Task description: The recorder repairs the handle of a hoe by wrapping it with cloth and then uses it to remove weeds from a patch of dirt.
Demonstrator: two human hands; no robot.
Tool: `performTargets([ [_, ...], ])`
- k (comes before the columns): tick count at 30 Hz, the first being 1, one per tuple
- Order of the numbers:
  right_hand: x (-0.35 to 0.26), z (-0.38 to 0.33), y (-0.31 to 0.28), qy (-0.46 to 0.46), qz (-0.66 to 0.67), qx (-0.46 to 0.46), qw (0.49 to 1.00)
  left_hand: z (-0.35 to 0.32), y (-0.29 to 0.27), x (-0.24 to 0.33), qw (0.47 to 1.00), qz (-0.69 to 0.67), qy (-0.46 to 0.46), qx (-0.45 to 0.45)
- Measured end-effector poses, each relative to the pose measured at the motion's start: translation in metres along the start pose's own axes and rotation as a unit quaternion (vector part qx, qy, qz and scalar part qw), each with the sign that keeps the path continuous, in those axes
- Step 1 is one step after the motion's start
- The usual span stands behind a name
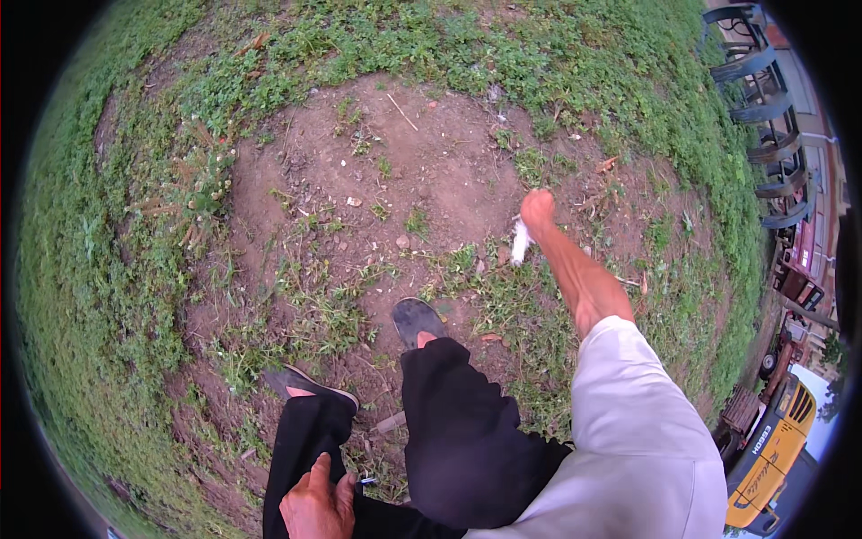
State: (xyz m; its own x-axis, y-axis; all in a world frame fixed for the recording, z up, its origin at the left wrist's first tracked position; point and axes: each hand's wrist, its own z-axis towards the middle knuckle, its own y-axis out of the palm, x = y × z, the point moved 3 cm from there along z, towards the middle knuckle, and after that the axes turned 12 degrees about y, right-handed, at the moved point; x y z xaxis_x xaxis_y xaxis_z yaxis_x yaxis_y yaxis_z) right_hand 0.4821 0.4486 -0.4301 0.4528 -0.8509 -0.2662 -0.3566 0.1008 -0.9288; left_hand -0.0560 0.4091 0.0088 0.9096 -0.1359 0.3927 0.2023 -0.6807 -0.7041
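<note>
My right hand reaches out over a patch of bare soil and is closed on a small white scrap that hangs below the fist. My left hand rests on my left thigh at the bottom of the view, fingers together, with nothing visibly in it. I stand in black trousers and dark shoes; the right shoe is stepped forward and the left shoe is behind it.
Brown bare earth with stones, twigs and small weeds lies ahead, ringed by green grass. A black metal fence runs along the upper right. A yellow machine stands at the lower right.
</note>
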Motion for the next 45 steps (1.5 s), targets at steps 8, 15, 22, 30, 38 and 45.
performTargets([
  [8,0.062,-0.173,-0.056,-0.083,0.122,-0.041,0.988,-0.005,-0.003,0.008,1.000,-0.011,0.013,-0.019],
  [15,0.047,-0.052,-0.077,-0.046,0.127,0.059,0.989,-0.003,0.001,0.006,1.000,0.004,-0.003,-0.030],
  [22,-0.014,0.054,-0.038,-0.212,0.020,0.152,0.965,0.003,0.021,-0.001,0.999,-0.006,0.034,0.012],
  [30,0.015,-0.149,-0.029,-0.065,0.209,-0.079,0.973,0.003,0.010,0.008,1.000,-0.014,-0.012,-0.017],
  [38,0.076,0.022,-0.083,-0.087,0.163,0.061,0.981,0.006,0.006,0.015,0.999,-0.003,0.011,-0.039],
  [45,0.047,-0.048,-0.012,-0.088,0.153,0.078,0.981,0.003,0.000,0.011,1.000,-0.015,-0.004,-0.026],
])
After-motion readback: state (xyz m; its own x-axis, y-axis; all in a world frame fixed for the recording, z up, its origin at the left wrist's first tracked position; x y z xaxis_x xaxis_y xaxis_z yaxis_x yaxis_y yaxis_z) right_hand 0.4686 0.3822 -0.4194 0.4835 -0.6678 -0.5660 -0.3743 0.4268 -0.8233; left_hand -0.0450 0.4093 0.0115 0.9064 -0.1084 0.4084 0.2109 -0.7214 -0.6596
